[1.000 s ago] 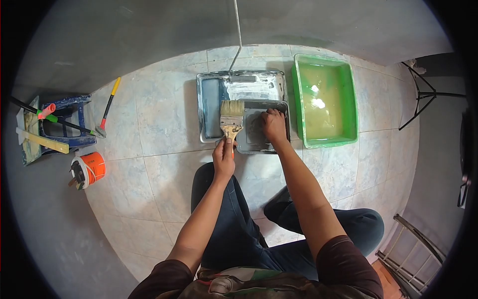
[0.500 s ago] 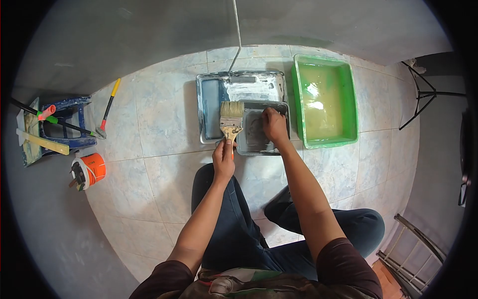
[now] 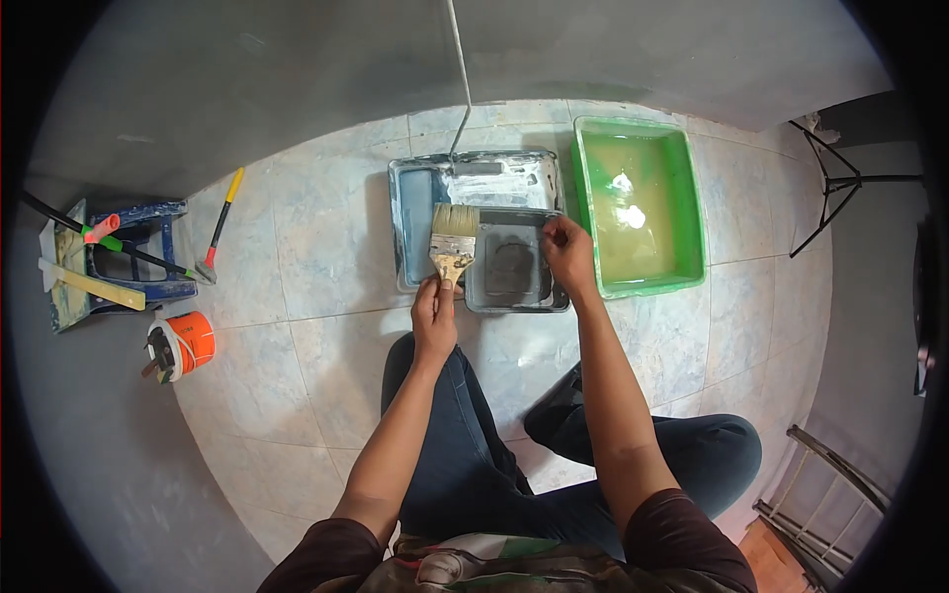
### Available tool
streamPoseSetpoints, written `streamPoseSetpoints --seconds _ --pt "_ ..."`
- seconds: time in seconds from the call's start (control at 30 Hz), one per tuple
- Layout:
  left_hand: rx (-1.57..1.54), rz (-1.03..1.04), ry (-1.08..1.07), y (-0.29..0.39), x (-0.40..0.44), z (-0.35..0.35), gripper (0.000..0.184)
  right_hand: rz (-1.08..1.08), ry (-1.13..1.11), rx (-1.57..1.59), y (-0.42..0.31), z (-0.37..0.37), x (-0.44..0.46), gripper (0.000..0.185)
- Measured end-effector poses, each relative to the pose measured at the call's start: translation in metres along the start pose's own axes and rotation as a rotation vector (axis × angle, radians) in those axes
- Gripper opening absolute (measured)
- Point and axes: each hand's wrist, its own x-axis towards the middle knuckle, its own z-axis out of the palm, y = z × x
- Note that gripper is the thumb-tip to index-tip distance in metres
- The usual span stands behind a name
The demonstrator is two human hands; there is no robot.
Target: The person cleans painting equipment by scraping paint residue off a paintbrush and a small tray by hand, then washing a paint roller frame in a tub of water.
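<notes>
Left hand (image 3: pixel 432 311) holds one paintbrush (image 3: pixel 454 249) at the left edge of one small tray (image 3: pixel 507 299); right hand (image 3: pixel 568 254), fingers narrow, is at its right; one larger tray (image 3: pixel 421 210), one green tub (image 3: pixel 696 222), tiled floor (image 3: pixel 247 385), grey walls (image 3: pixel 326 69)

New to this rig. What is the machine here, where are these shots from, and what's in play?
There is no machine: these are a person's bare hands. All three pictures come from one camera worn on the head, looking forward and down, taken moments apart.

The left hand grips a wide paintbrush by its handle, bristles pointing away from the person. The right hand is at the right side of a small gray tray; its exact grip is unclear.

On the tiled floor, a larger smeared tray sits beyond the small one, and a green tub of cloudy liquid is to the right. Off to the left are an orange bucket and a long-handled tool.
</notes>
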Motion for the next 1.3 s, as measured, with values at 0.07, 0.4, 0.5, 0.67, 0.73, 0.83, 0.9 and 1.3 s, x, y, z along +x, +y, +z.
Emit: streamPoseSetpoints --seconds 0.07,0.4,0.5,0.67,0.73,0.83,0.9,1.3 --pt "-0.038 -0.027 0.008 -0.007 0.006 -0.006 0.030 0.001 -0.007 0.022 0.004 0.001 -0.007 0.013" --pt "-0.118 -0.415 -0.050 0.006 0.057 -0.033 0.037 0.049 -0.029 0.027 -0.009 0.006 -0.034 0.019" --pt "-0.097 -0.453 -0.181 0.022 0.089 -0.017 0.035 -0.087 -0.158 -0.125 -0.004 0.010 -0.036 0.023" --pt "0.058 -0.469 -0.404 0.037 0.145 0.027 0.036 -0.103 -0.345 -0.224 -0.009 0.018 -0.042 0.030" --pt "0.235 -0.390 -0.497 0.031 0.171 0.045 0.036 -0.099 -0.377 -0.226 -0.014 0.021 -0.044 0.030" --pt "0.316 -0.392 -0.662 0.023 0.208 0.067 0.038 -0.073 -0.393 -0.224 -0.019 0.022 -0.047 0.029" --pt "0.772 -0.140 -0.792 0.024 0.225 0.080 0.033 -0.055 -0.392 -0.228 -0.015 0.024 -0.047 0.028" --pt "1.299 0.239 -0.869 0.115 0.286 0.130 0.035 -0.062 -0.352 -0.187 -0.007 0.020 -0.047 0.025"
